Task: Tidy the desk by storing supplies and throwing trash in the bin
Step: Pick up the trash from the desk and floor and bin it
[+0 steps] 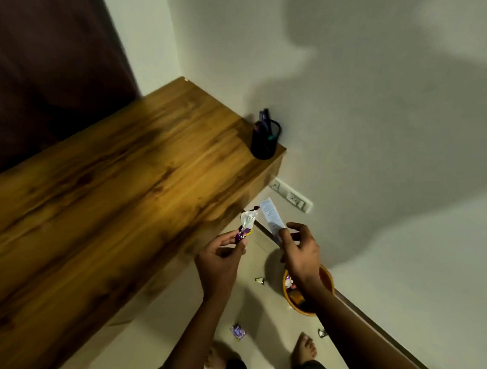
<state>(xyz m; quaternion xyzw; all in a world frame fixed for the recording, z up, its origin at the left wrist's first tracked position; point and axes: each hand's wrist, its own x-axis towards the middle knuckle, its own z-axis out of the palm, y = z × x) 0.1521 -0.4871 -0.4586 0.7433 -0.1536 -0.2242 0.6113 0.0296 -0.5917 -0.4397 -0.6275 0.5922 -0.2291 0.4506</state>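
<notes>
Silver-and-purple foil, a crumpled candy wrapper [246, 225], is pinched at its purple lower end by the thumb and fingers of the left hand [220, 256], held in the air just off the corner of the wooden counter [119, 196]. Its long axis runs nearly upright, the silver torn end pointing up and slightly toward the wall. Beside it, the right hand [299, 252] pinches a narrow white printed paper slip [272, 215] at its lower end between thumb and forefinger, the other fingers spread loosely apart; the slip stands up too, leaning a little to the left at its top. Both hands hover above a round orange bin [323, 279] on the pale tiled floor [171, 340], against the wall — the bin already holds some wrappers.

By the look of it the job is well advanced: the counter top shows only a black mesh pen holder [265, 138] with pens in it, standing at the far corner by the wall. What appears left is dropping these two scraps in the bin, then gathering the litter on the floor — a purple wrapper [238, 331] near the bare feet and small silver scraps [260, 280] either side of the bin.
</notes>
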